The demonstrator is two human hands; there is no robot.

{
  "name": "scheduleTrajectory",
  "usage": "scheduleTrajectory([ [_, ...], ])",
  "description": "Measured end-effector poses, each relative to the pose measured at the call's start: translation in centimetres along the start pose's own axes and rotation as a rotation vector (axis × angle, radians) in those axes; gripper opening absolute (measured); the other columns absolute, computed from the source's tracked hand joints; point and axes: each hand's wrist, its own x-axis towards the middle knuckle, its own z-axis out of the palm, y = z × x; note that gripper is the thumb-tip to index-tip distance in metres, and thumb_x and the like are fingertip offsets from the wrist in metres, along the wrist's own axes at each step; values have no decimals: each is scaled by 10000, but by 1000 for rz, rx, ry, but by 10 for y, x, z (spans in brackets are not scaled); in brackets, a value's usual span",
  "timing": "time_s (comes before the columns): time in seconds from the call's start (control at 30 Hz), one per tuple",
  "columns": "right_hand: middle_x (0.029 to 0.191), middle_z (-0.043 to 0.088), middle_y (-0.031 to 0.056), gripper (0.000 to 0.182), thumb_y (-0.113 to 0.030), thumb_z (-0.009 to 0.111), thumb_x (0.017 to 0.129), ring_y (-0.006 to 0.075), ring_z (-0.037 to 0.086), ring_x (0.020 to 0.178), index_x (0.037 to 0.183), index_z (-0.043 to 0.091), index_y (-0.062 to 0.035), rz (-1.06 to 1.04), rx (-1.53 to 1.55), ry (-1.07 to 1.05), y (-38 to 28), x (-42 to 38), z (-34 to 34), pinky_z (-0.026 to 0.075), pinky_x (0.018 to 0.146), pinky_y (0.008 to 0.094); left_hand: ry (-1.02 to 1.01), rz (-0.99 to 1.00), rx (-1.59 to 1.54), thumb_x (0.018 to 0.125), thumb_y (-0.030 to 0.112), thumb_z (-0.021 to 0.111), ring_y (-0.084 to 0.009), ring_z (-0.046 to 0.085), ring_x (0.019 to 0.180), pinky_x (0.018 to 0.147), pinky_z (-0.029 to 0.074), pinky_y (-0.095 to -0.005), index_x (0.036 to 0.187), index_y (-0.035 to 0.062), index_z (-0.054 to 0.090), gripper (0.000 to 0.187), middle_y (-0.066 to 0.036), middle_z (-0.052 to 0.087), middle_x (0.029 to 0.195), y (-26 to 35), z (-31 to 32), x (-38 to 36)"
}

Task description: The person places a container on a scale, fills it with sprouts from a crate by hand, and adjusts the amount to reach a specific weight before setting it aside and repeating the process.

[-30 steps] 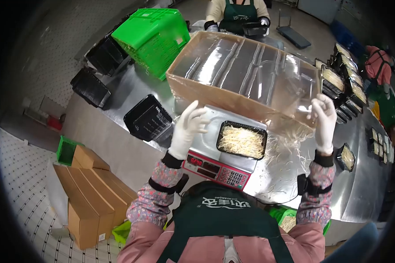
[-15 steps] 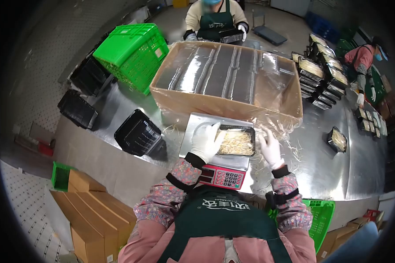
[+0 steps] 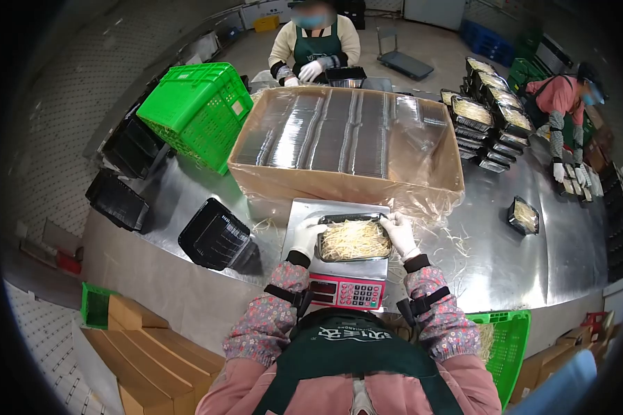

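A black plastic tray (image 3: 351, 260) heaped with pale bean sprouts (image 3: 355, 239) rests over the steel pan of a red-fronted digital scale (image 3: 358, 295). My left hand (image 3: 307, 237), in a white glove, grips its left edge. On the opposite side my right hand (image 3: 401, 236), gloved likewise, holds the upper right corner. Loose sprouts (image 3: 457, 240) lie scattered on the metal table to the right of the scale.
Beyond the scale stands a cardboard box (image 3: 311, 184) of stacked clear lids. Empty black trays (image 3: 214, 234) and a green crate (image 3: 190, 111) are at left. Filled trays (image 3: 472, 114) are stacked back right; one tray (image 3: 524, 216) sits apart. Two co-workers handle trays across the table.
Both hands have closed in on the tray's sides and now grip it. The view has shifted, bringing more of the co-worker opposite into sight, whose hands have changed position.
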Motion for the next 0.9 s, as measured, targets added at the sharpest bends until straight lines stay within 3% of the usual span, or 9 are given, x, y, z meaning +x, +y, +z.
scheduleTrajectory([
  [0.23, 712, 596, -18, 169, -196, 650, 920, 35, 500, 578, 923, 589, -39, -42, -24, 12, -6, -6, -5, 413, 533, 199, 100, 94, 210, 811, 41, 712, -169, 659, 809, 719, 542, -294, 1037, -26, 672, 239, -94, 694, 946, -1, 5, -10],
  [0.27, 712, 596, -18, 169, -196, 650, 920, 35, 500, 578, 923, 589, -39, -42, -25, 21, -14, -13, -14, 413, 533, 199, 63, -67, 141, 847, 127, 725, -180, 665, 817, 684, 550, -295, 1192, -48, 579, 413, -123, 663, 1043, 24, 11, -30],
  [0.37, 670, 594, 48, 347, -337, 717, 870, 115, 589, 443, 910, 522, -53, 382, 35, -273, -67, -56, -40, 448, 358, 230, -34, -340, 100, 894, 144, 676, -216, 667, 849, 655, 566, -322, 1199, -24, 522, 380, -102, 636, 1022, 40, -5, -63],
  [0.4, 698, 623, 77, 282, -243, 714, 877, 140, 639, 513, 900, 504, -56, 442, 166, -370, -69, -67, -43, 501, 401, 243, -56, -415, 79, 895, 139, 674, -246, 672, 854, 676, 582, -357, 1183, -13, 514, 362, -113, 631, 1014, 37, -9, -73],
  [0.47, 778, 664, 112, 204, -101, 665, 893, 197, 678, 573, 964, 484, -39, 422, 490, -359, -43, -78, -39, 518, 405, 266, -100, -387, -121, 874, 66, 673, -281, 672, 861, 744, 585, -409, 1086, 2, 532, 263, -138, 631, 996, 24, -4, -86],
  [0.67, 758, 664, 120, 202, -27, 657, 879, 190, 680, 586, 926, 462, -48, 296, 567, -248, -44, -95, -46, 533, 418, 276, -55, -243, -174, 820, -53, 645, -239, 657, 693, 628, 607, -404, 887, 67, 507, 194, -83, 599, 857, 22, 19, -78],
  [0.73, 712, 637, 72, 197, -60, 650, 896, 167, 662, 557, 897, 453, -62, 328, 382, -294, -64, -102, -62, 521, 426, 255, -163, -235, -114, 821, -51, 644, -238, 656, 672, 607, 606, -392, 870, 64, 504, 188, -90, 603, 835, 33, 26, -72],
  [0.87, 738, 610, 5, 385, -223, 726, 872, 83, 587, 685, 1161, 568, -25, -118, -85, -80, -73, -95, -121, 479, 603, 220, -387, -247, 84, 820, -65, 615, -229, 651, 632, 551, 605, -352, 845, 50, 495, 168, -96, 609, 817, 51, 64, -63],
  [0.9, 752, 585, -26, 520, -260, 732, 864, 58, 526, 727, 1286, 540, -24, -44, -3, -163, -95, -101, -135, 455, 677, 223, -431, -264, 87, 812, -82, 613, -190, 632, 623, 539, 604, -348, 841, 57, 494, 186, -83, 601, 793, 51, 79, -66],
])
